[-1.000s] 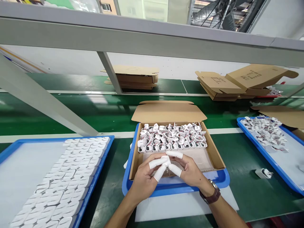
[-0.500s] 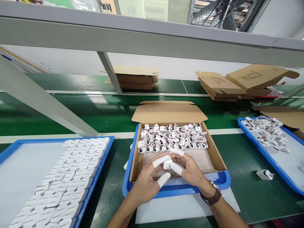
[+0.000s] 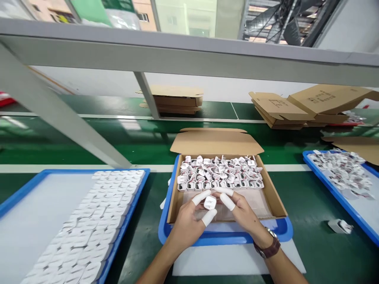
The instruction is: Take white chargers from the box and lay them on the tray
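In front of the cardboard box (image 3: 275,197), a small white squarish plastic casing (image 3: 210,202) is held up at my fingertips. My left hand (image 3: 191,221) grips it from the left, with the thumb below and the index finger above, both in white finger cots. My right hand (image 3: 242,213) curls round its right side, fingers bent behind it and the capped thumb lifted off its face. Exactly where the right fingers touch is partly hidden. Inside the box, rows of open white casings with thin wires (image 3: 219,173) fill the far part, and the near part shows a pale bottom.
The box stands in a blue tray (image 3: 213,239). At left, another blue-rimmed tray (image 3: 44,185) carries rows of white casings (image 3: 97,221). A right-hand tray (image 3: 340,201) holds loose wired parts; one white casing (image 3: 340,226) lies beside it. A grey frame (image 3: 89,126) crosses in front.
The white casing has turned so its broad square face shows. My right thumb has moved off it to the right. The whole view has shifted slightly.
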Demonstrator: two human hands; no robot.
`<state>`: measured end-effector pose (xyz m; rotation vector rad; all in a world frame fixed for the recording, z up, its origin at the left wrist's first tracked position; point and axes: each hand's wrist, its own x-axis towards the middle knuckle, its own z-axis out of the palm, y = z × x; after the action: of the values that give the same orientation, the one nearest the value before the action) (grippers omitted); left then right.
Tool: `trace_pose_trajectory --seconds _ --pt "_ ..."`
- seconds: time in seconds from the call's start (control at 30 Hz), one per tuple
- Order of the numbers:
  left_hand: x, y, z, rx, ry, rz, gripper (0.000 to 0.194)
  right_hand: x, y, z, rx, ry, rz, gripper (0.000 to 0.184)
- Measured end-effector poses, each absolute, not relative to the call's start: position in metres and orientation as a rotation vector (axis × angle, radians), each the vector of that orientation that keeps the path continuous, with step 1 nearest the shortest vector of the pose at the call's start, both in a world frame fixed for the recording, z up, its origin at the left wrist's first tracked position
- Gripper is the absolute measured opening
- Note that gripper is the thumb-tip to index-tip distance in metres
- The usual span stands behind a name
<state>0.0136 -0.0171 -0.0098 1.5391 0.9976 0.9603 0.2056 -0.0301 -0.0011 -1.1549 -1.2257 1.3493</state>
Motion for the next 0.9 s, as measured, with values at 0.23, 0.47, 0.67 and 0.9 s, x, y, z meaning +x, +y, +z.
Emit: trace_pose_trajectory --seconds 0.23,0.47,0.67,0.9 --pt "0.000 -0.027 0.017 1.493 0.847 1.259 0.045 0.220 -0.033 -0.021 -1.192 -1.292 1.357 0.047" --pt "-0.118 -0.058 0.070 1.466 1.449 1.401 0.039 0.233 -0.030 -0.028 -1.405 -1.434 1.271 0.052" --pt "-0.261 -0.083 0.066 0.954 2.138 1.497 0.060 0.242 -0.026 -0.036 -1.421 -1.482 1.281 0.046" --pt "-0.314 -0.081 0.030 0.864 2.234 1.298 0.042 0.250 -0.024 -0.046 -1.399 -1.643 1.262 0.035"
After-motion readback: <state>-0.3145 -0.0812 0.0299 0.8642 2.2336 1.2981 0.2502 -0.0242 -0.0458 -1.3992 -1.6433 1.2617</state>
